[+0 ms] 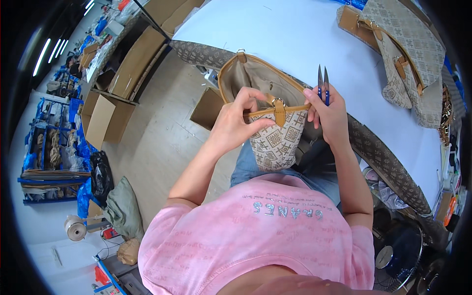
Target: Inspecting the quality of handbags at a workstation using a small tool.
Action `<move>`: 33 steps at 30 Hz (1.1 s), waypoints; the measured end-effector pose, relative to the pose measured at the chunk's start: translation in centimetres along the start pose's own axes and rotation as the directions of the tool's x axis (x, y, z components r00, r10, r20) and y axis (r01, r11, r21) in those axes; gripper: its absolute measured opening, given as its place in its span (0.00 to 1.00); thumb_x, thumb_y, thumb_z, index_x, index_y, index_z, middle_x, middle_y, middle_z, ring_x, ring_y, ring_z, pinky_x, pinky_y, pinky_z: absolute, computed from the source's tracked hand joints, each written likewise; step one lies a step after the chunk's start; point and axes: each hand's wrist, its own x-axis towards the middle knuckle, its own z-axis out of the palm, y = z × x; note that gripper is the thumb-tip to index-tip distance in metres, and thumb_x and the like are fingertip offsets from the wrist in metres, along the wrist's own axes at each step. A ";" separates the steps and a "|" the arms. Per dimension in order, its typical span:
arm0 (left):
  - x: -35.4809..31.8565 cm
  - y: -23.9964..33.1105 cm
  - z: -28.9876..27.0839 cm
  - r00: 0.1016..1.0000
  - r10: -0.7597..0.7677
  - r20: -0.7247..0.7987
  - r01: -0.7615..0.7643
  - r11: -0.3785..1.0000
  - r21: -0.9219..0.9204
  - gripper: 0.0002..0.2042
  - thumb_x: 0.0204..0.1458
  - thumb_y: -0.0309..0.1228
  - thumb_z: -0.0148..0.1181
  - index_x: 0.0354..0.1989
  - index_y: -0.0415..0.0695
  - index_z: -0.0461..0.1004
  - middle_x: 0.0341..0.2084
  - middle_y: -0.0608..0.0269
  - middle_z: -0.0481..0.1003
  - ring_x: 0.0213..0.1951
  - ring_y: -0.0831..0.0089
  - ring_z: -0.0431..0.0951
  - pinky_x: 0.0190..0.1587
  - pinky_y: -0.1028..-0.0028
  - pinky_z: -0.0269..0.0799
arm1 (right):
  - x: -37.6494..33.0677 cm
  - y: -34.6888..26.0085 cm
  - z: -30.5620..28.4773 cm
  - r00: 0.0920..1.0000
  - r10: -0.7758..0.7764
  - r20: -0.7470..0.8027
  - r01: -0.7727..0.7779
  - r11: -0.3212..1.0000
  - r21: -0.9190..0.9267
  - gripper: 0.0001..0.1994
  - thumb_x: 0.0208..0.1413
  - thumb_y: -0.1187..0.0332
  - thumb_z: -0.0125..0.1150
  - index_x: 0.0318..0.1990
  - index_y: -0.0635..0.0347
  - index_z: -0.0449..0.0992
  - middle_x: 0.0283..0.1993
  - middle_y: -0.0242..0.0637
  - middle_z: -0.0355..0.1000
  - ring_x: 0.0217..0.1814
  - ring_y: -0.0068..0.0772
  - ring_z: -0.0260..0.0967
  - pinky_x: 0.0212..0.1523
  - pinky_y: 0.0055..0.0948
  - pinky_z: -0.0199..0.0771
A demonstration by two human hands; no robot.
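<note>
A beige patterned handbag point(276, 142) with tan trim rests at my lap, its mouth open toward the table and its plain beige lining showing. My left hand point(232, 123) grips the near rim, thumb outside and fingers inside, beside a tan leather tab point(280, 114) with a metal ring. At the rim's right corner, my right hand point(332, 114) pinches the edge between thumb and fingers. That same hand also holds small blue-handled thread snips point(323, 83), blades pointing up and slightly apart. The fingertips inside the bag are partly hidden.
More patterned bags point(398, 73) lie at the right on the white table point(236, 24), whose near edge is draped with dark patterned cloth point(378, 152). Cardboard boxes point(206, 108) stand on the floor at left. A black fan point(398, 255) is at lower right.
</note>
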 end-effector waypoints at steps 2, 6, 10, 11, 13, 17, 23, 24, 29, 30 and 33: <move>0.0 0.0 0.0 1.000 0.031 -0.001 -0.031 0.999 0.018 0.21 0.42 0.34 0.73 0.43 0.44 0.70 0.17 0.65 0.67 0.21 0.72 0.68 0.25 0.72 0.63 | -0.3 -0.5 0.0 1.000 0.019 0.007 -0.019 1.000 -0.016 0.10 0.56 0.67 0.64 0.35 0.61 0.70 0.27 0.30 0.70 0.15 0.15 0.61 0.11 0.15 0.56; -0.5 -0.8 0.8 0.964 0.264 -0.032 -0.254 0.949 0.189 0.14 0.44 0.32 0.71 0.39 0.45 0.76 0.18 0.67 0.67 0.23 0.72 0.68 0.30 0.72 0.64 | -1.6 -0.3 -0.2 0.997 -0.001 0.077 0.011 0.993 -0.119 0.09 0.53 0.70 0.66 0.36 0.61 0.71 0.30 0.28 0.68 0.21 0.14 0.61 0.20 0.14 0.60; -1.6 -2.3 1.9 0.853 0.521 -0.024 -0.467 0.784 0.409 0.12 0.44 0.31 0.68 0.40 0.53 0.81 0.18 0.71 0.62 0.25 0.74 0.66 0.34 0.72 0.61 | -3.3 2.4 -1.2 0.958 -0.163 0.235 0.219 0.947 -0.236 0.10 0.47 0.76 0.69 0.35 0.59 0.73 0.35 0.28 0.65 0.29 0.15 0.60 0.31 0.15 0.60; -2.2 -3.3 2.3 0.795 0.606 0.026 -0.550 0.704 0.449 0.15 0.41 0.31 0.68 0.41 0.53 0.81 0.18 0.72 0.61 0.25 0.75 0.66 0.34 0.73 0.60 | -4.0 3.6 -1.6 0.947 -0.201 0.250 0.259 0.939 -0.225 0.11 0.44 0.78 0.70 0.35 0.59 0.73 0.36 0.28 0.65 0.31 0.16 0.60 0.33 0.16 0.59; -3.5 -4.6 3.2 0.654 0.744 0.136 -0.693 0.517 0.503 0.19 0.37 0.32 0.67 0.43 0.54 0.82 0.18 0.73 0.59 0.25 0.77 0.66 0.34 0.74 0.58 | -5.4 5.2 -1.7 0.941 -0.217 0.262 0.276 0.936 -0.219 0.13 0.42 0.79 0.71 0.34 0.59 0.74 0.37 0.28 0.64 0.33 0.17 0.60 0.36 0.17 0.59; -6.1 -5.9 4.4 0.563 0.819 0.115 -0.744 0.441 0.502 0.22 0.35 0.32 0.64 0.46 0.55 0.82 0.20 0.73 0.56 0.24 0.76 0.64 0.31 0.75 0.55 | -8.0 8.2 -1.5 0.844 -0.454 0.286 0.530 0.787 -0.316 0.14 0.42 0.77 0.72 0.35 0.60 0.73 0.37 0.33 0.63 0.34 0.26 0.64 0.33 0.22 0.66; -8.6 -6.8 4.4 0.595 0.795 0.118 -0.734 0.478 0.483 0.23 0.37 0.31 0.61 0.47 0.53 0.80 0.21 0.74 0.58 0.24 0.77 0.62 0.30 0.75 0.57 | -10.3 10.8 -1.1 0.726 -0.616 0.305 0.684 0.601 -0.414 0.19 0.36 0.77 0.75 0.35 0.56 0.71 0.38 0.37 0.63 0.37 0.33 0.64 0.34 0.25 0.64; -8.7 -6.6 4.3 0.626 0.773 0.108 -0.722 0.520 0.456 0.22 0.37 0.30 0.61 0.47 0.52 0.80 0.21 0.74 0.58 0.24 0.77 0.62 0.29 0.75 0.58 | -10.5 10.9 -1.0 0.707 -0.637 0.307 0.701 0.571 -0.427 0.19 0.36 0.78 0.74 0.36 0.56 0.70 0.38 0.38 0.63 0.37 0.35 0.64 0.34 0.26 0.65; -9.9 -6.0 4.9 0.688 0.724 0.048 -0.678 0.619 0.397 0.18 0.38 0.27 0.61 0.43 0.45 0.80 0.23 0.71 0.64 0.24 0.75 0.65 0.26 0.74 0.58 | -11.3 12.6 -1.1 0.653 -0.694 0.302 0.739 0.497 -0.454 0.21 0.35 0.81 0.71 0.36 0.55 0.67 0.38 0.40 0.62 0.35 0.36 0.63 0.34 0.28 0.65; -9.9 -5.9 4.8 0.689 0.723 0.047 -0.677 0.619 0.399 0.18 0.38 0.27 0.61 0.43 0.45 0.80 0.23 0.71 0.64 0.24 0.75 0.65 0.26 0.74 0.58 | -11.2 12.8 -0.8 0.645 -0.713 0.274 0.739 0.494 -0.458 0.21 0.35 0.82 0.69 0.36 0.55 0.66 0.37 0.40 0.61 0.35 0.36 0.62 0.34 0.28 0.64; -9.8 -5.6 4.6 0.724 0.690 0.016 -0.643 0.666 0.380 0.15 0.37 0.25 0.62 0.38 0.42 0.79 0.24 0.68 0.66 0.25 0.72 0.67 0.27 0.72 0.61 | -10.9 13.1 -0.1 0.627 -0.748 0.217 0.741 0.488 -0.462 0.20 0.35 0.84 0.66 0.35 0.55 0.65 0.37 0.40 0.61 0.34 0.35 0.61 0.34 0.29 0.64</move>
